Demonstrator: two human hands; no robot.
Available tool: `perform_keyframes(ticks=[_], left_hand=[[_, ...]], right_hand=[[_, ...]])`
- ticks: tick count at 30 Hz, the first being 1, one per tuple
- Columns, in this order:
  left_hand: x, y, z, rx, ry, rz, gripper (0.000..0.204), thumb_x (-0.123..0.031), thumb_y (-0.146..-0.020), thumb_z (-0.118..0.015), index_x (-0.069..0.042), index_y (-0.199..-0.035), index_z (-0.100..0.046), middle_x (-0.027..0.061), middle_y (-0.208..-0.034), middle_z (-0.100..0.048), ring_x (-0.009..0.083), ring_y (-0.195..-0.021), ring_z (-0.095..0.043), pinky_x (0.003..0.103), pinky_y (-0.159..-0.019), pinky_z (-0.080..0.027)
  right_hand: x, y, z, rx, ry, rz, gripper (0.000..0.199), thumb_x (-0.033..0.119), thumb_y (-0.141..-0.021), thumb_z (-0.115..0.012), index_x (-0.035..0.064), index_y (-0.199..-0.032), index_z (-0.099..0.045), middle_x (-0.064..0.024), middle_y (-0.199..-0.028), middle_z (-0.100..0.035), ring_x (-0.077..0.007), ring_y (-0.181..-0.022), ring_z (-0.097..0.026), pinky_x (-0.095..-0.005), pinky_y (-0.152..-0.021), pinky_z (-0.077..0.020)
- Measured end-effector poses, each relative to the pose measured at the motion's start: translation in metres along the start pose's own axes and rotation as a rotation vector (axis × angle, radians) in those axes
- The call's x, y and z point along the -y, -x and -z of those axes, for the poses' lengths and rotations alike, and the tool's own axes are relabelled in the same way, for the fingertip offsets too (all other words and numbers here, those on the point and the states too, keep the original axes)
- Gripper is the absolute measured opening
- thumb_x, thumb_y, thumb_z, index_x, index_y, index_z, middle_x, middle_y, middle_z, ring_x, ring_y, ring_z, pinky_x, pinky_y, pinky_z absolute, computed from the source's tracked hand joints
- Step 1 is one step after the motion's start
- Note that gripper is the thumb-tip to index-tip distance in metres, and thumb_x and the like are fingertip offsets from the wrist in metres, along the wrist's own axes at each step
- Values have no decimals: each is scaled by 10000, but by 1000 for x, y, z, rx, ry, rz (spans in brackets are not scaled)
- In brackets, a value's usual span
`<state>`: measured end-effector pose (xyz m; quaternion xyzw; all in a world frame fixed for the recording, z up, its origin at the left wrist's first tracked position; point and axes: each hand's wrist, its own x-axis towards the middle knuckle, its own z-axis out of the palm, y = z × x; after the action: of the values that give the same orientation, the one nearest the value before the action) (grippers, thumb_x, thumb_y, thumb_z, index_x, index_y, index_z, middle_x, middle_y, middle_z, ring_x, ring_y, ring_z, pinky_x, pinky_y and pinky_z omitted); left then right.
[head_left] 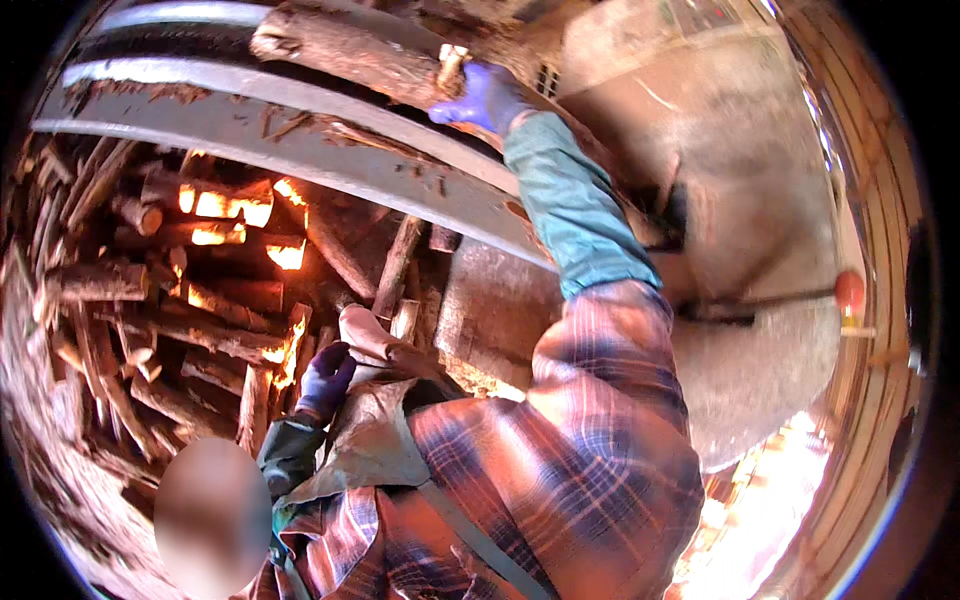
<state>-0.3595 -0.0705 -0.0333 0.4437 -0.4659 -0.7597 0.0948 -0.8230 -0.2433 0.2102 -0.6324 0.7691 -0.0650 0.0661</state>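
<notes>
Firelit woodpile [220, 337], thick log [345, 57] touching right hand [487, 97], extending leftward

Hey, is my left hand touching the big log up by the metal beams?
No, the left hand is down beside the apron, while the right hand is on the log.
</notes>
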Motion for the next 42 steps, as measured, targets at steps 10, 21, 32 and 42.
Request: perform_keyframes(ticks=[10, 21, 32, 42], left_hand=[[36, 86, 72, -234, -253, 2, 412, -235, -893, -610, 10, -1223, -587, 137, -1123, -660, 230, -1059, -605, 359, -927, -477], [367, 287, -47, -986, 557, 495, 425, -307, -876, -652, -16, -1185, -622, 186, -1119, -673, 321, -1058, -642, 395, -930, -495], [526, 198, 162, -1183, 1116, 363, 576, -128, -944, -595, -97, -1459, -338, 105, -1262, -563, 155, -1106, -549, 300, -940, -445], [556, 120, 189, -1129, 2112, -308, 687, -513, -890, -627, -124, -1422, -432, 128, -1314, -557, 274, -1119, -588, 424, -949, -510]], right_hand=[[189, 109, -147, -412, -945, 84, 325, 10, -898, -588, -36, -1216, -537, -131, -1164, -603, -204, -1007, -597, -338, -886, -492], [454, 322, -582, 1372, -314, 462, 761, 444, -754, -778, 8, -1315, -505, -219, -1248, -596, -332, -1182, -566, -415, -977, -466], [570, 182, -931, 1156, 340, 417, 769, 639, -952, -316, -26, -1171, -633, -228, -1213, -621, -345, -1236, -533, -378, -1049, -354], [523, 357, -747, 1522, -135, 866, 272, 231, -953, -569, 14, -1104, -629, -119, -786, -637, -250, -757, -629, -350, -717, -518]])
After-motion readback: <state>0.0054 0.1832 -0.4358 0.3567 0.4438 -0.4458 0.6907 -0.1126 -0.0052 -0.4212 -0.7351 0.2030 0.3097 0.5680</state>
